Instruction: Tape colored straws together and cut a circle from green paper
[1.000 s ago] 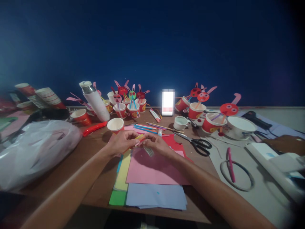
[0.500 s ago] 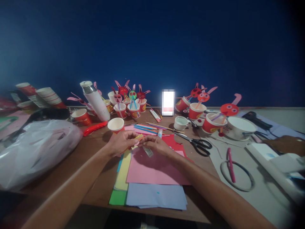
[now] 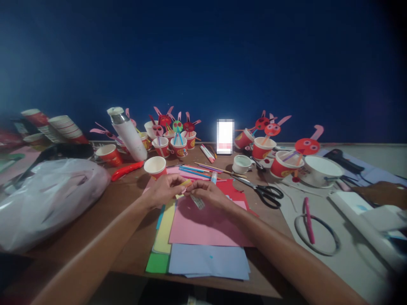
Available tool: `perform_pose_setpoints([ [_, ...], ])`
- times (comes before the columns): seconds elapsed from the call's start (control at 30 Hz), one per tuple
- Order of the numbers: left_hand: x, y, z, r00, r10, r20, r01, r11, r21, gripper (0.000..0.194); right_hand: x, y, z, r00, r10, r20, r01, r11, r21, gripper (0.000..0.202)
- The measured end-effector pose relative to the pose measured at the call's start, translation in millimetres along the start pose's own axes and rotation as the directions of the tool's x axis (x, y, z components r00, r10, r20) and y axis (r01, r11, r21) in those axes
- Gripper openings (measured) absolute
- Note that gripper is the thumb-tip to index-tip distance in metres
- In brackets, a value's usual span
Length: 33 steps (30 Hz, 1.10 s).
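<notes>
Both hands meet above a stack of coloured paper, fingertips close together. Pinched in my left hand is a small yellow paper piece; its far end reaches the fingers of the other hand. My right hand is closed, and a small whitish strip with a printed pattern hangs below its fingers. Pink paper lies under the hands, with red paper behind it. Just beyond my left hand stands a paper cup. A glue stick lies behind my right hand.
Black-handled scissors, a white cup and coloured pencils lie behind the paper. Paper cups with rabbit-like faces line the wall. A flask and plastic bag stand left. Another person's hand is far right.
Hardly anything differs. My fingers shift slightly around the yellow paper piece, while both arms stay in nearly the same place.
</notes>
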State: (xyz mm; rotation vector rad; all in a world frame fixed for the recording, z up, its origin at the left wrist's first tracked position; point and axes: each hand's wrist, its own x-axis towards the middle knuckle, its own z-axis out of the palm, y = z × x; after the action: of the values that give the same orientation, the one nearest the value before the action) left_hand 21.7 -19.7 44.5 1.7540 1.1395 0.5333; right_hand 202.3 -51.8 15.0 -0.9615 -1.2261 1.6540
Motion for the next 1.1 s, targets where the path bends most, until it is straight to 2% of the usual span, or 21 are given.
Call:
perform_pose_setpoints([
  [0.17,-2.0,1.4,2.6,0.996,0.078,-0.045,-0.073,0.992,0.103,0.018,0.8,3.4,-0.2,1.000,-0.006,-0.004,0.006,1.000,-0.024,0.015],
  [0.43,-10.6,21.8,9.0,0.977,0.169,-0.131,-0.114,0.929,0.352,0.014,2.7,9.3,-1.9,1.000,-0.025,0.001,0.025,1.000,-0.003,0.017],
  [0.6,-12.6,17.6,14.2,0.960,0.227,-0.165,-0.129,0.878,0.461,0.016,5.1,15.1,-4.0,1.000,-0.030,0.003,0.030,0.999,0.014,0.019],
  [0.83,-12.5,4.0,26.8,0.842,0.487,-0.233,-0.229,0.712,0.663,0.013,7.1,18.0,-4.0,0.995,-0.099,-0.010,0.100,0.988,0.115,0.014],
  [1.1,-14.8,-4.9,34.3,0.772,0.614,-0.164,-0.258,0.539,0.802,0.017,6.3,21.4,-4.8,0.992,-0.126,0.002,0.125,0.987,0.098,0.011],
])
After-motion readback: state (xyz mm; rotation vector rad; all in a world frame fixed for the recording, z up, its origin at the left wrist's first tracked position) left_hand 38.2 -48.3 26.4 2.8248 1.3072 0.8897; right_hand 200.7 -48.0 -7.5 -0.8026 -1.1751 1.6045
